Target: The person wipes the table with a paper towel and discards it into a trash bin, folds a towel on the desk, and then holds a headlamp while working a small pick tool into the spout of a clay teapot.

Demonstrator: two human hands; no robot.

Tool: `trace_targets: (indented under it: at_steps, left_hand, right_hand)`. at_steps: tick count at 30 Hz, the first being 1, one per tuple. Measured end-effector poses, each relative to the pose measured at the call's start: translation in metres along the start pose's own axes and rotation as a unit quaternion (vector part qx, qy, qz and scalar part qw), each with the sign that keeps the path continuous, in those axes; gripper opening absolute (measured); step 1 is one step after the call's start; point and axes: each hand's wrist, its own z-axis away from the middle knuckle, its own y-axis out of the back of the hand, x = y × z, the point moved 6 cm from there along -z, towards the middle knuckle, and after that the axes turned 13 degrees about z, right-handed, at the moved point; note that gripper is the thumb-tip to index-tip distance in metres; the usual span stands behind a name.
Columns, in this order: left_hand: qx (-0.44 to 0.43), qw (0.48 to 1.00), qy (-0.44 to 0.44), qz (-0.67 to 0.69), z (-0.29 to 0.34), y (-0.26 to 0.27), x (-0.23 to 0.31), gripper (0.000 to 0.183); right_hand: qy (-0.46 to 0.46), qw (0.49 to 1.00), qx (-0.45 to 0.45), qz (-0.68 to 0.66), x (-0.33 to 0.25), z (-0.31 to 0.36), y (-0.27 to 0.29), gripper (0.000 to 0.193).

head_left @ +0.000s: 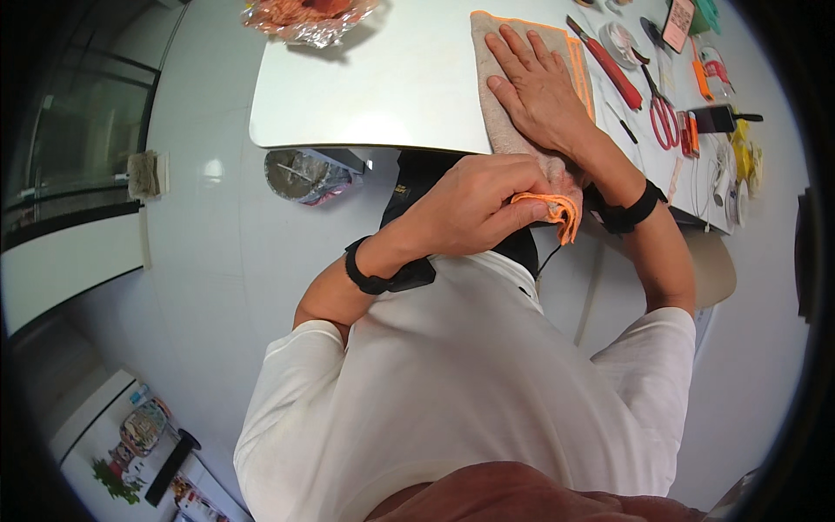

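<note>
A grey-beige cloth with orange edging (pixel 491 83) lies over the front of the white table, and its near end hangs past the edge. My right hand (pixel 539 91) rests flat on the cloth with its fingers spread. Below the table edge, my left hand (pixel 487 202) pinches the cloth's near end, where the orange hem is bunched and folded. Part of the cloth between the hands is hidden by my right wrist. Each wrist wears a black band.
On the white table (pixel 374 100) sits a clear plastic bag with reddish contents (pixel 309 16). Right of the cloth lie a red-handled tool (pixel 613 74), scissors (pixel 664 120), a tape roll (pixel 619 43) and a phone (pixel 678 23). A lined bin (pixel 304 177) stands below the table.
</note>
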Motion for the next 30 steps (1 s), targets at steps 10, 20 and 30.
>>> trace_targets:
  at_steps: [10,20,30]
  left_hand:
    - [-0.024,0.992,0.102,0.065,0.049,0.01,0.024,0.008]
    - [-0.011,0.983,0.058,0.171,0.041,-0.001,0.018,0.011]
    - [-0.117,0.96,0.11,0.229,0.031,-0.006,0.001,0.013]
  right_hand:
    - [0.214,0.974,0.027,-0.07,-0.133,-0.013,0.042,0.059]
    - [0.156,0.983,0.012,-0.096,-0.085,0.029,0.044,0.058]
    - [0.11,0.991,-0.023,-0.073,-0.065,0.032,0.042,0.053]
